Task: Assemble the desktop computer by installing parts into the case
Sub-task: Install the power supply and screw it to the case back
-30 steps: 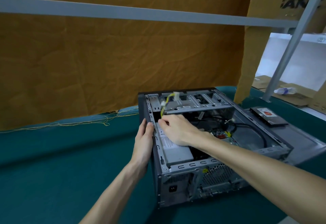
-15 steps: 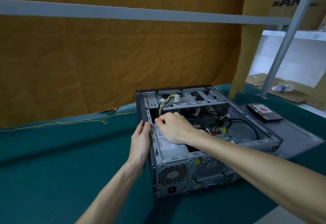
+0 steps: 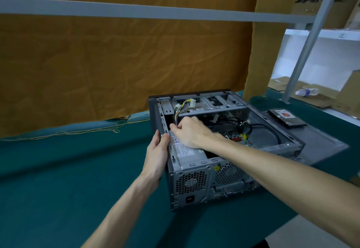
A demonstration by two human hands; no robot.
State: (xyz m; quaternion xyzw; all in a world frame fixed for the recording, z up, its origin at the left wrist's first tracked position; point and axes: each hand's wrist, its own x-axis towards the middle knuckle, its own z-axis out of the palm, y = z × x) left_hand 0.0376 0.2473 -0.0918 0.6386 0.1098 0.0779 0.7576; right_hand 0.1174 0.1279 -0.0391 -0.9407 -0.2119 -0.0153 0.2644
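behind the work area hangs a wrinkled mustard-brown cloth backdrop [image 3: 120, 62], crossed by a grey horizontal rail [image 3: 136, 11]; a slanted grey post [image 3: 309, 39] and cardboard boxes [image 3: 319, 2] stand at right. the desk [image 3: 58, 179] is covered with dark teal fabric. the computer case [image 3: 272, 146] lies on its side near the desk centre with its open side facing up and its rear panel toward the camera. the power supply [image 3: 187, 152] sits inside the near left corner of the case, its label facing up and its fan grille [image 3: 190, 182] and socket showing at the rear panel. a bundle of yellow and black cables [image 3: 180, 111] with a white connector [image 3: 191, 103] rises from the interior at the far left, next to the drive bay frame [image 3: 212, 103]. black cables [image 3: 261, 128] loop across the case floor. the left hand [image 3: 156, 152] grips the left wall of the case from outside, thumb hooked over the top edge, fingers [image 3: 155, 140] laid against the wall. the right hand [image 3: 191, 133] reaches into the case over the power supply, its fingers curled together at the base of the cable bundle; whether they clamp a wire cannot be determined. a hard drive [image 3: 286, 118] lies flat on the detached side panel [image 3: 319, 144], just right of the case. a plastic bottle [image 3: 306, 92] lies on its side on the cardboard at far right.
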